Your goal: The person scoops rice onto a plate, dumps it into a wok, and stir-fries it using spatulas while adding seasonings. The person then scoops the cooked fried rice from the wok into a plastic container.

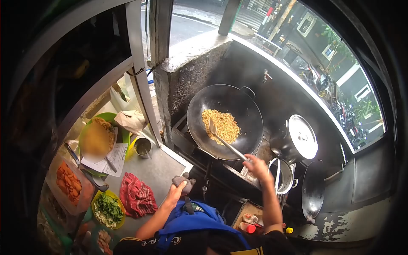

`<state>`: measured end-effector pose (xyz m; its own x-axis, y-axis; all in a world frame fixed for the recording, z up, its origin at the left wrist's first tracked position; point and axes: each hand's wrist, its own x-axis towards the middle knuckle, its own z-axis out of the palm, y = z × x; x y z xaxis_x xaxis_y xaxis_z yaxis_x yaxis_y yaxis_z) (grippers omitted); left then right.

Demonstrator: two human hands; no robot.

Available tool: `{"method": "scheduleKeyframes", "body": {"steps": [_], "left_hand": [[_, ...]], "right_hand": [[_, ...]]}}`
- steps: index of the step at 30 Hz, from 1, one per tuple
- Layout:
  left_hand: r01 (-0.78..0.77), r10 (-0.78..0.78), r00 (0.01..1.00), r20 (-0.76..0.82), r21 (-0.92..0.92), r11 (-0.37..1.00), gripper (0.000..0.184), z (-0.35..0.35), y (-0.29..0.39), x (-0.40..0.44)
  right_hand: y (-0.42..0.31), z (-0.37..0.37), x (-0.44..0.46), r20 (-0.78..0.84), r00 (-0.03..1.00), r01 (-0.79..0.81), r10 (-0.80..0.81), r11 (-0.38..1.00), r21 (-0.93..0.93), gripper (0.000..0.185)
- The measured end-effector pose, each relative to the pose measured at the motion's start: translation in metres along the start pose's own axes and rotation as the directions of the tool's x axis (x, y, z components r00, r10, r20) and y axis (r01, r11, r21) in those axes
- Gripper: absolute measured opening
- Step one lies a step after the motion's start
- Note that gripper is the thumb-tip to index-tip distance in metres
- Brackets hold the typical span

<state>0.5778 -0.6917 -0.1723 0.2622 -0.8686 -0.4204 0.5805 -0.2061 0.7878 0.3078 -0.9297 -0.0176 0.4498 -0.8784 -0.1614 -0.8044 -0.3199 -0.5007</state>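
Observation:
My right hand (257, 166) is wrapped round the handle of a metal wok spatula (229, 146). The spatula's blade rests in a heap of fried rice (225, 124) on the near-left part of a large dark wok (250, 106). Near the corner of the metal counter, my left hand (175, 194) is closed on a bunched grey cloth (185, 182), apart from the wok. A red checked cloth (135, 197) lies on the counter to the left of that hand.
Right of the wok stand a lidded pot (302, 136) and a smaller open pot (287, 176). Another wok (313, 187) leans farther right. Leftward are a bowl of chopped greens (108, 209), a tub of orange pieces (68, 182), a metal cup (143, 147) and red-capped bottles (247, 227).

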Motion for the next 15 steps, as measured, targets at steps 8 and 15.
{"method": "scheduleKeyframes", "body": {"steps": [8, 15], "left_hand": [[0.001, 0.009, 0.997, -0.071, 0.135, 0.991, 0.035, -0.003, 0.031, -0.014], [-0.031, 0.06, 0.995, -0.077, 0.332, 0.943, 0.038, -0.003, 0.02, -0.011]], "right_hand": [[-0.051, -0.036, 0.114, 0.187, 0.968, 0.224, -0.164, 0.903, -0.366, 0.028], [-0.097, -0.125, 0.088, 0.436, 0.895, 0.184, 0.095, 0.811, -0.555, 0.025]]}}
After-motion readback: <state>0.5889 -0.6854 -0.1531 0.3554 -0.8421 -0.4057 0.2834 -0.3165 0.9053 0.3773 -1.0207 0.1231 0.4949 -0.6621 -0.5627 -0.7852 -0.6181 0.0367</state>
